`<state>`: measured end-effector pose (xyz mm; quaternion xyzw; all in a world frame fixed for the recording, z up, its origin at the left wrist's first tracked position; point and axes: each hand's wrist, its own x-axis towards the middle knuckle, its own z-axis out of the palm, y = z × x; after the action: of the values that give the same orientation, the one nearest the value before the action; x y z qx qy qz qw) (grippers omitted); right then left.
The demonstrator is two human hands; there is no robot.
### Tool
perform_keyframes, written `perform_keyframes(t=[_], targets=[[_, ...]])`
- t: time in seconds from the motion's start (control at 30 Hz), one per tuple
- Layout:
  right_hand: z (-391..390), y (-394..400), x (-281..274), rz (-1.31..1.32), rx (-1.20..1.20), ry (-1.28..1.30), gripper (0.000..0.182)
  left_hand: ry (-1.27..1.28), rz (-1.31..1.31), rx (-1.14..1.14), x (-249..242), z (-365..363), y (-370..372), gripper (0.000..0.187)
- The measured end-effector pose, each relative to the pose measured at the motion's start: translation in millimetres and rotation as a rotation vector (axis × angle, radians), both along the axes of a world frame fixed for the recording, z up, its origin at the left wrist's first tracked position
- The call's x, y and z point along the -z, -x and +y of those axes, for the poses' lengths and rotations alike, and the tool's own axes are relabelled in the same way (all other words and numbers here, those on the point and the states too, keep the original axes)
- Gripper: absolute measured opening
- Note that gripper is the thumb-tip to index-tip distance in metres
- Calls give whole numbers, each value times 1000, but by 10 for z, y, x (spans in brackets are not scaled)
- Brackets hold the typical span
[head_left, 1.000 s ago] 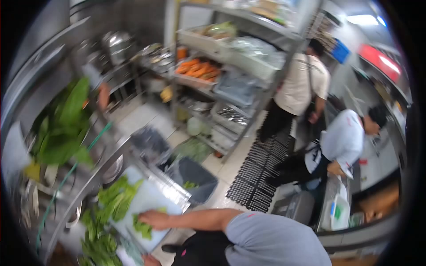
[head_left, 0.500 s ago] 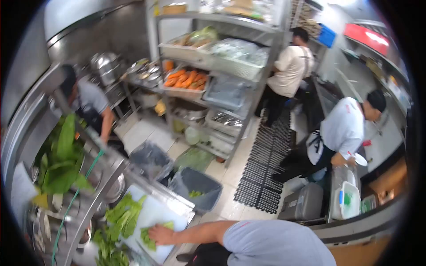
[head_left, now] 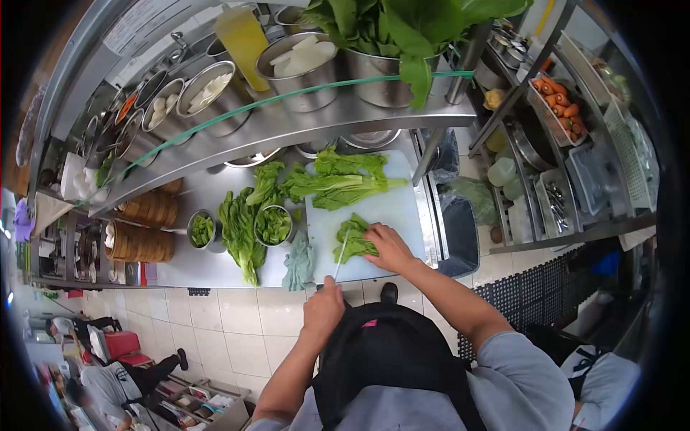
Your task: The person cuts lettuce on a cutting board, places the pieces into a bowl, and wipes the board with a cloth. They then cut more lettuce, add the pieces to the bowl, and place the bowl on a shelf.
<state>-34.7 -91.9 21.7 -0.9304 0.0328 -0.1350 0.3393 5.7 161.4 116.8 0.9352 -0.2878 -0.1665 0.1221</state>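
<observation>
My L hand (head_left: 323, 310) grips the knife (head_left: 343, 248), R hand (head_left: 389, 248) pins greens (head_left: 349, 241) on board (head_left: 402, 215); metal pots (head_left: 286, 242) w/ cut leaves (head_left: 274, 223) centre-left, basket (head_left: 548, 123) w/ carrots (head_left: 560, 105) upper R.

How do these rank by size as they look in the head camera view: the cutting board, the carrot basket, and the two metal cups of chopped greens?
1. Cutting board
2. Carrot basket
3. Left cup and right cup: too alike to rank
</observation>
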Motion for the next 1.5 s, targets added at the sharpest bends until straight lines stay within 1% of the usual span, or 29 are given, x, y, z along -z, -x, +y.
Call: perform_keyframes(t=[0.07,0.17,0.23,0.3,0.4,0.47,0.57,0.6,0.67,0.73,0.83,0.87,0.9,0.93,0.97,1.13,1.2,1.27,1.33,1.37,1.43,1.5], targets=[[-6,-54,-16,10,-22,31,52,-47,29,62,192,-64,27,26],[30,-139,-91,73,-29,100,48,-88,19,67,414,-157,16,27],[38,-175,-127,181,-53,169,44,-96,54,55,448,-232,-25,27],[37,-196,-113,188,-56,178,43,-105,91,45,521,-313,-80,27],[32,-216,-103,217,-61,209,45,-87,113,45,722,-455,-196,27],[48,-218,-110,237,-68,231,47,26,69,63,789,-534,-268,29],[58,-162,-87,221,-47,190,45,21,92,52,804,-491,-282,30],[64,-143,-60,208,-33,175,48,23,90,48,796,-415,-244,30],[35,-116,-42,191,-15,157,51,-90,141,38,758,-143,-105,29],[22,-34,-78,6,39,53,63,-78,129,51,652,47,-58,30],[-52,87,-155,8,51,15,68,-50,108,54,414,74,-59,30],[-59,117,-138,15,55,14,68,-39,95,49,346,47,-50,30],[-73,136,-111,68,28,47,64,-38,101,51,303,15,-21,30],[-91,133,-93,117,1,82,60,-44,84,86,266,-37,0,29],[-94,120,-77,114,1,85,60,-50,63,120,251,-93,14,27],[-48,101,-47,140,-18,121,49,-25,119,110,645,-387,100,28],[-66,111,-60,156,-32,112,51,9,123,86,766,-490,35,30],[-87,115,-107,164,-51,109,53,18,88,113,833,-557,-74,30],[-103,171,-208,108,70,-36,56,16,49,125,770,-495,-148,29],[-145,213,-253,110,71,-36,56,9,15,139,744,-455,-172,28],[-235,338,-301,162,103,-54,58,-9,48,159,489,-352,-108,28],[-225,427,-206,195,72,-31,57,-30,81,180,351,-268,23,29]])
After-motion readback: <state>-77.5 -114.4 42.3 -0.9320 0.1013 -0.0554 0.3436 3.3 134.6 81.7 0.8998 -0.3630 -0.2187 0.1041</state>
